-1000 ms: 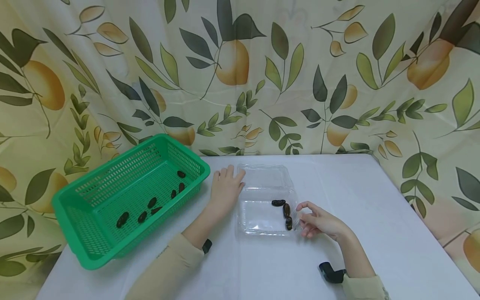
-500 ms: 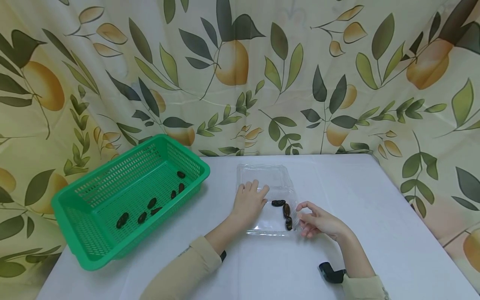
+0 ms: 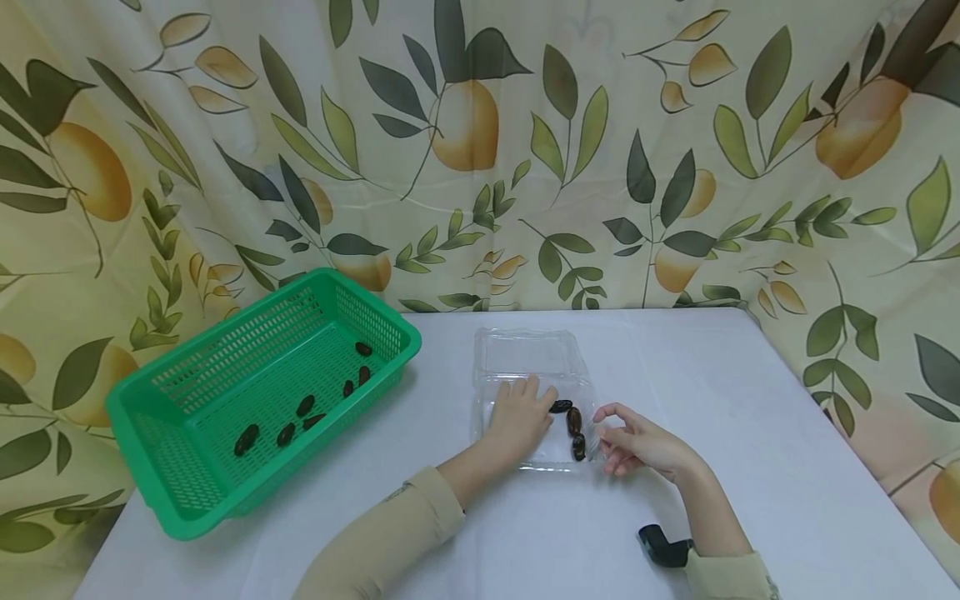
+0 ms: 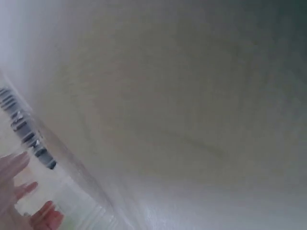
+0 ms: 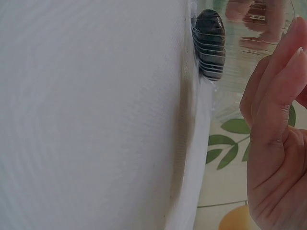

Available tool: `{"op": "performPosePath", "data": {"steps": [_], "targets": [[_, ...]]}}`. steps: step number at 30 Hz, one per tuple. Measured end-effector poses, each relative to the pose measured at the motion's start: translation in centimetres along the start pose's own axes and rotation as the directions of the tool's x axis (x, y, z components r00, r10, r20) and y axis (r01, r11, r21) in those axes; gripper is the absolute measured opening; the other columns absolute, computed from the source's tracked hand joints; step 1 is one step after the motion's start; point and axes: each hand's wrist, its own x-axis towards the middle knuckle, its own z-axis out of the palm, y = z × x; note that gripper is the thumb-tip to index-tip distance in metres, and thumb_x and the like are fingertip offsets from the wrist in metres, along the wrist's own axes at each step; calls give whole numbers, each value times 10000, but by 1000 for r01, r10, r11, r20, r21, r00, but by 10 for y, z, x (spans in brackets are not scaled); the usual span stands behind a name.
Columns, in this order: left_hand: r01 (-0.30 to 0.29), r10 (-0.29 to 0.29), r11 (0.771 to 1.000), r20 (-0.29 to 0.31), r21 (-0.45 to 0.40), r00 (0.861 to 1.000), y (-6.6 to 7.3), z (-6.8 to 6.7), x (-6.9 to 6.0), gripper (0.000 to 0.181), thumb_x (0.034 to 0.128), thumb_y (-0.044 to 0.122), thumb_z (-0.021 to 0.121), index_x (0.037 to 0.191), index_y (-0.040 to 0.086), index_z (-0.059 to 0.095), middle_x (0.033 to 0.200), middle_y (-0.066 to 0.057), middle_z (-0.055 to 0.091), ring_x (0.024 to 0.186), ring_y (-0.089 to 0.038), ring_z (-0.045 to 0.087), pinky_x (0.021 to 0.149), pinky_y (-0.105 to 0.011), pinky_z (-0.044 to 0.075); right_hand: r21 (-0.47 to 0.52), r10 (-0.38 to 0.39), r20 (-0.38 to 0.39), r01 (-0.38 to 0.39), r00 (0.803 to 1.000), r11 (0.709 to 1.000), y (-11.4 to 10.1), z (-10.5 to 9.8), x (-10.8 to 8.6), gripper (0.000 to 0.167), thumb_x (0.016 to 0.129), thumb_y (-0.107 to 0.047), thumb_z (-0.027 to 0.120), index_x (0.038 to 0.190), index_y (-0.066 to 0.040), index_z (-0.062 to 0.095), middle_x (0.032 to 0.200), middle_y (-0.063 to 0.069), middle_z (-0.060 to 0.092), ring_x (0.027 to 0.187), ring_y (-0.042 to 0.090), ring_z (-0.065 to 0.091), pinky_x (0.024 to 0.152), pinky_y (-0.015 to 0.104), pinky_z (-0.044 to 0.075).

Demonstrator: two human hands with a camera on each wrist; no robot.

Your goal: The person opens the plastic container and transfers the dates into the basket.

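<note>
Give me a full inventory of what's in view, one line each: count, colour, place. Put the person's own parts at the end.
Patterned curtain: one, cream with green leaves and orange fruit, behind the table
Table: one, white covering, under everything else
Basket: one, green, on the table's left side
Date-like pieces in the basket: seven, dark brown, along its near side and right end
Hinged container: one, clear, mid-table, lid open
Date-like pieces in the container: three visible, dark brown, toward its right side
Device: one, black, by the right wrist
Sleeves: two, beige, on both arms
Hands: two; left hand over the container, right hand at its right edge
</note>
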Motion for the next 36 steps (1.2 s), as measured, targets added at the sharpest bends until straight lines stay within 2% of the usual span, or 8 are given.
{"op": "performPosePath", "data": {"steps": [7, 16, 27, 36], "targets": [[2, -4, 999, 51, 42, 999, 6, 4, 1, 394, 886, 481, 503, 1200, 244, 490, 1066, 19, 503, 963, -136, 472, 784, -294, 373, 1, -8, 7, 8, 1000, 1000, 1, 0, 1, 425, 957, -214, 476, 1239, 33, 277, 715, 25, 554, 584, 140, 617, 530, 238, 496], [16, -14, 1000, 117, -21, 993, 7, 7, 1, 419, 880, 483, 515, 1215, 231, 512, 1096, 11, 515, 1002, -139, 470, 797, -295, 374, 6, -9, 6, 8, 1000, 1000, 2, 0, 1, 428, 959, -217, 472, 1241, 37, 275, 717, 18, 552, 587, 132, 620, 533, 240, 496], [33, -28, 998, 100, -54, 995, 9, 9, 2, 362, 887, 457, 514, 1166, 229, 549, 1015, 11, 506, 938, -142, 465, 757, -283, 356, 5, -7, 2, 7, 1000, 1000, 1, 1, 0, 422, 958, -214, 473, 1236, 37, 277, 721, 20, 541, 586, 129, 618, 532, 239, 494], [26, -25, 1000, 88, -13, 996, 12, 9, 4, 341, 893, 491, 483, 1145, 268, 540, 984, 20, 503, 913, -136, 468, 750, -282, 348, 3, -6, -9, 6, 1000, 1000, 0, 1, 0, 436, 953, -234, 485, 1237, 30, 286, 721, 26, 531, 578, 133, 611, 527, 242, 493]]}}
